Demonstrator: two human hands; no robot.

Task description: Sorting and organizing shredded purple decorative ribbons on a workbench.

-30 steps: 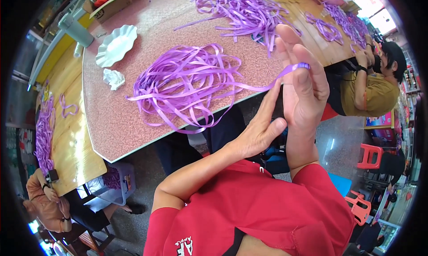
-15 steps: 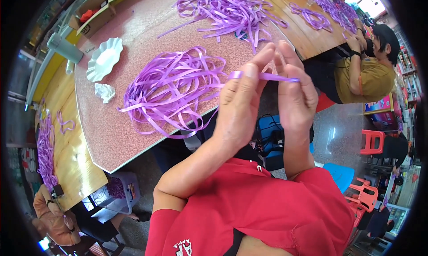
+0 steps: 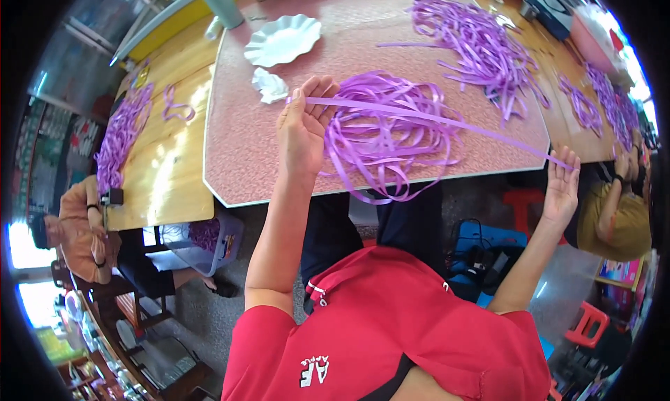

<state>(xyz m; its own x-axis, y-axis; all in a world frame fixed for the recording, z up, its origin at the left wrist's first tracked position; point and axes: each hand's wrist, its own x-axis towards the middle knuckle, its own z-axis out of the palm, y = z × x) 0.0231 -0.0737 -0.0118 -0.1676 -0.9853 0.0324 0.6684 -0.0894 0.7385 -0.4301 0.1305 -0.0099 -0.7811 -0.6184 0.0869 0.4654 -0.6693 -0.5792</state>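
Note:
A purple ribbon (image 3: 426, 116) is stretched between my two hands, sloping down to the right. My left hand (image 3: 305, 125) pinches one end between thumb and fingers, above the table's middle. Out past the table's right corner, my right hand (image 3: 561, 188) holds the other stretch of it near the fingertips. Beneath the taut strip lies a loose, looping pile of purple ribbon (image 3: 384, 150) on the pink speckled table (image 3: 258, 164).
Another purple ribbon heap (image 3: 481, 45) lies at the far right of the table. A white scalloped dish (image 3: 283, 41) and a crumpled tissue (image 3: 269, 85) sit far left. People work at the wooden side tables, left (image 3: 188, 184) and right. A plastic bin (image 3: 227, 244) stands below.
My hands were close together with a short piece of ribbon between them. They have moved far apart, left and right, drawing the ribbon out straight. The view has shifted too.

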